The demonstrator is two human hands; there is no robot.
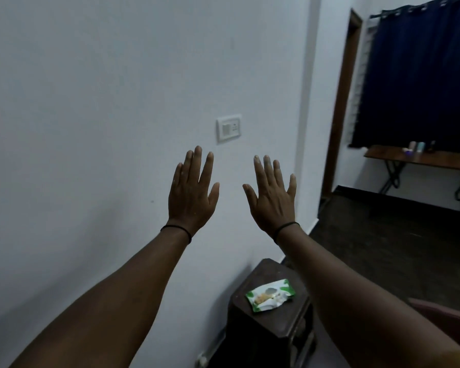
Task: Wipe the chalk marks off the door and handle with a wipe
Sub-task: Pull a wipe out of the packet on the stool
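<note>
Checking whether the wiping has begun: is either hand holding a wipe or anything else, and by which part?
Nothing is held. The left hand and right hand are raised with fingers spread; the wipe packet lies on the stool.

Two bare forearms in view, no sleeves visible. Left hand seen from back, nothing worn on fingers. Thin black band around left wrist, just below hand. Right hand also seen from back, no rings. Second thin black band around right wrist, same kind as first. No glove and no watch on either hand. Nails short, plain.
</note>
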